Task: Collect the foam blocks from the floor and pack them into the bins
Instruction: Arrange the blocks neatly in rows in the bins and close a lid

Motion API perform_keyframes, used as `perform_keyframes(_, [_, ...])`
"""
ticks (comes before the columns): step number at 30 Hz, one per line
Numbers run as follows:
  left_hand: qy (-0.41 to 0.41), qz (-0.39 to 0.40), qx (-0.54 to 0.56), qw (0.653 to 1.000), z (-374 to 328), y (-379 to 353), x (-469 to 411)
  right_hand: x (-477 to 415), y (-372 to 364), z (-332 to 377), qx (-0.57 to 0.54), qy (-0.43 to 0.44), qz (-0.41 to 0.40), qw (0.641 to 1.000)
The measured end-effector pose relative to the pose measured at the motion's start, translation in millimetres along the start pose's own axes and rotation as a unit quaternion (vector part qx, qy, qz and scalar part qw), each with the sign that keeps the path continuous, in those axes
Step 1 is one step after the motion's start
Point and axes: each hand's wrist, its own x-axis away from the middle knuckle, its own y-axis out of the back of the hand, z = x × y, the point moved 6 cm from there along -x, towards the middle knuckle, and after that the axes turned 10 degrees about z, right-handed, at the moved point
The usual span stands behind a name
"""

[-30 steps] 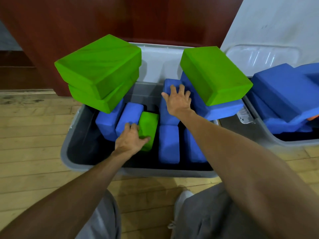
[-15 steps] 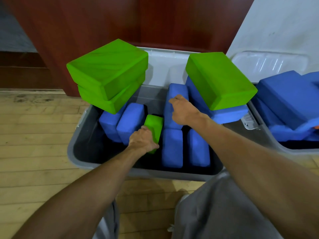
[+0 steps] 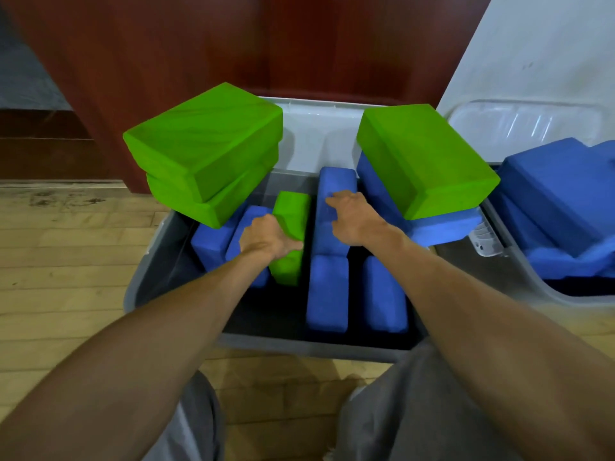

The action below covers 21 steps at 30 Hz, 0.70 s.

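Two bins, the grey bin [image 3: 149,261] in front and the second bin [image 3: 532,274] to its right, hold the blocks. The floor [image 3: 66,261] in view shows none loose, so packing looks nearly done. Green stacks [image 3: 206,144] perch high and need settling. The left grip [image 3: 266,241] clamps a green block [image 3: 291,211] standing in the grey bin, and the right grip [image 3: 352,221] curls over a blue block [image 3: 336,184] beside it.

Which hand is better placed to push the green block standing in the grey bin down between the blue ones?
Left. The left hand grips that green block, fingers round it; the right hand rests on the blue block beside it.
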Motion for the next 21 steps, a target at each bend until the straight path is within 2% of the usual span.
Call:
perform_keyframes(4, [-0.047,0.01,0.005,0.999,-13.6,-20.3,-18.3,-6.5,-6.2,-6.8,0.01,-0.005,-0.001,1.0])
perform_keyframes(9, [-0.057,0.036,-0.056,0.996,-8.6,-40.6,-33.2,-13.0,-15.2,-7.4,-0.002,0.011,0.018,1.0])
perform_keyframes(14, [-0.092,0.085,-0.004,0.992,-10.3,-28.6,-34.1,-16.1,-16.8,-6.1,-0.029,0.014,0.046,0.998])
perform_keyframes(21, [-0.232,0.053,0.089,0.967,-25.1,39.4,15.8,-3.5,-23.0,-1.7,-0.042,-0.012,0.02,0.999])
